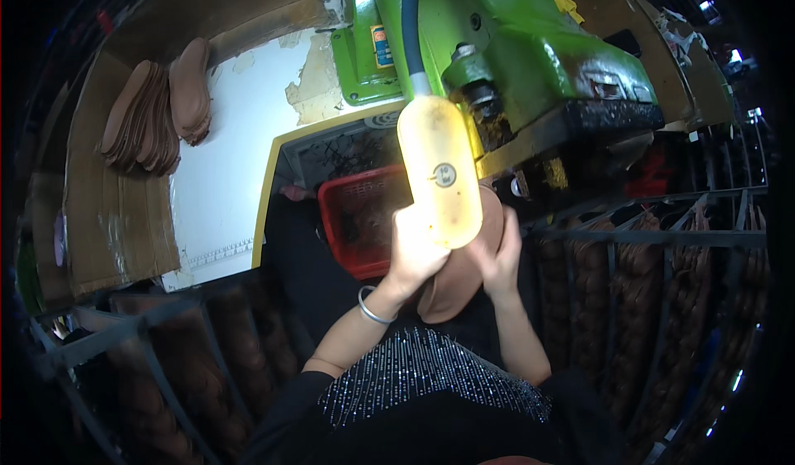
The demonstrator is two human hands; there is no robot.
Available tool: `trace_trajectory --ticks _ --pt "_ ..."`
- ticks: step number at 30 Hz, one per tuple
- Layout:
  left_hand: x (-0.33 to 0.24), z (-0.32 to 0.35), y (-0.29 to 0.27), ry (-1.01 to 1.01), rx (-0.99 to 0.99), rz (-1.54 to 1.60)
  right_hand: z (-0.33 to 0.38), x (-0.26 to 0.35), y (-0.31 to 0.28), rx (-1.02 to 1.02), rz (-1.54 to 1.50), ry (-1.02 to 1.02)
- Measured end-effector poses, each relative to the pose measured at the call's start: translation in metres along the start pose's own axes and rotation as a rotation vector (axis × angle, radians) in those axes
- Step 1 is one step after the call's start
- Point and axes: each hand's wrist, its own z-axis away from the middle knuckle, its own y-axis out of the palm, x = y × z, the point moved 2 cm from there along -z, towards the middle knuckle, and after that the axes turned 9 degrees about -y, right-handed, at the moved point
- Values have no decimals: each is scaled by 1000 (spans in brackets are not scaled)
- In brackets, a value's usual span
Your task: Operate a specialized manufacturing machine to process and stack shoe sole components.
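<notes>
A brown shoe insole is tilted in front of my body, below the green machine. My left hand, with a bangle at the wrist, closes on its left side. The glowing yellow lamp hides some of those fingers and part of the insole. On the other side, my right hand grips the insole's right edge between thumb and fingers. The machine's working head stands just beyond the insole.
Behind my hands sits a red basket. At the left, stacked insoles and another bundle lie by a cardboard wall on the white table. Metal racks packed with brown pieces flank me.
</notes>
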Motion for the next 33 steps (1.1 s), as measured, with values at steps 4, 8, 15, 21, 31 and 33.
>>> trace_trajectory --ticks 4,8,15,21,31,33 --pt "-3 8 11 44 -163 121 103 -17 -20 276 -189 374" --pt "8 14 7 57 -175 180 115 3 -63 15 -424 626" --pt "6 21 -9 5 -148 278 42 25 -114 -108 -265 329" --pt "-17 28 -25 21 -198 413 -21 30 -114 -33 -254 260" --pt "-1 52 -91 -126 -283 373 -65 32 -43 211 -268 137" --pt "3 62 -103 -170 -298 387 -66 28 -30 212 -302 106"
